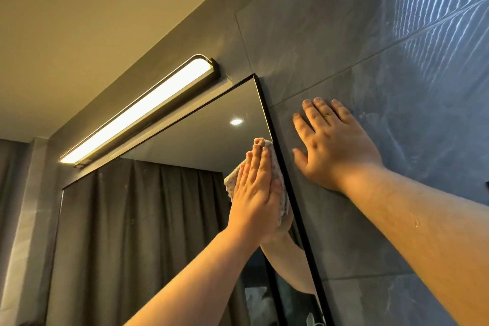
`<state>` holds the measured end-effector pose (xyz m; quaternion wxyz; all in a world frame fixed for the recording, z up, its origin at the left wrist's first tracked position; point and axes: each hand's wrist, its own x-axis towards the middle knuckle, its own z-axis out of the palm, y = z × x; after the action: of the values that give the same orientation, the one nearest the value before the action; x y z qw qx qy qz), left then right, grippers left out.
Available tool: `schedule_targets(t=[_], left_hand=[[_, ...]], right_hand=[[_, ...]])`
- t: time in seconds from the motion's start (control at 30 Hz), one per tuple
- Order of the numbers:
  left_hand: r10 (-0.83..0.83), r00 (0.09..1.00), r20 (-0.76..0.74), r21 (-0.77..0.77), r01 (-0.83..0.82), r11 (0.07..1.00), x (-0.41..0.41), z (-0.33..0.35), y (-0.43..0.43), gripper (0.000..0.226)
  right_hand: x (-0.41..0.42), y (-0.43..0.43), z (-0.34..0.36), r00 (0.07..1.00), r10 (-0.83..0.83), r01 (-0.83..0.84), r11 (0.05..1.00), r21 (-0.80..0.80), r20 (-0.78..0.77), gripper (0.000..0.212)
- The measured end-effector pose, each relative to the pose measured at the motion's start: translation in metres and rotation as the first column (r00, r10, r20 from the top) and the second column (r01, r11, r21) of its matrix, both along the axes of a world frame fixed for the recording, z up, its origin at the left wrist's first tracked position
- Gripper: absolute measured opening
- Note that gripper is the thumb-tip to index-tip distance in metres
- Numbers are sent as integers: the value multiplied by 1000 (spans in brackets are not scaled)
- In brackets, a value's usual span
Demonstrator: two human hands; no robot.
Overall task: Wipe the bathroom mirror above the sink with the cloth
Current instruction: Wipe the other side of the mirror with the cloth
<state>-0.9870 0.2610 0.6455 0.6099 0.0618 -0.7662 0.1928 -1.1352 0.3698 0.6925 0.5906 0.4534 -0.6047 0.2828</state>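
Two hands up: left hand [255,193] flat, fingers straight, pressing cloth [277,174] on mirror [164,219] by its right frame edge, near top corner. Right hand [333,145] spread flat on wall tile [344,34] beside frame. Unwiped glass prob. lies left & down.

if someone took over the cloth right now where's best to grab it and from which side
Probably the loose corner of the cloth sticking out left of the left hand. Come from the left, over the mirror glass: the flat palm covers its middle, and the black frame crowds its right edge.
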Motion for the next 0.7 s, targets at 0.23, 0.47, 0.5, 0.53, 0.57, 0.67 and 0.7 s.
schedule_targets(t=[0.23,0.47,0.5,0.53,0.57,0.67,0.7], left_hand=[[313,949,-35,2,-313,950,14,68,-5,59],[217,959,-180,274,-163,948,34,128,-35,57],[225,955,-194,303,-159,940,39,129,-39,57],[223,954,-202,322,-151,935,44,130,-44,58],[214,953,-213,336,-134,932,51,130,-49,59],[227,941,-252,391,-116,913,71,125,-69,63],[244,936,-253,401,-128,907,79,121,-76,64]], right_hand=[[1,1,-1,1000,-4,4,1000,-7,-2,75],[2,0,0,1000,8,-8,1000,-17,-2,76],[2,0,0,1000,8,-8,1000,-18,-5,75],[2,1,-1,1000,8,-8,1000,-21,-6,75],[1,0,-1,1000,7,-7,1000,-25,-7,75],[0,-1,0,1000,7,-8,999,-33,-19,75],[0,-1,0,1000,7,-8,999,-32,-23,75]])
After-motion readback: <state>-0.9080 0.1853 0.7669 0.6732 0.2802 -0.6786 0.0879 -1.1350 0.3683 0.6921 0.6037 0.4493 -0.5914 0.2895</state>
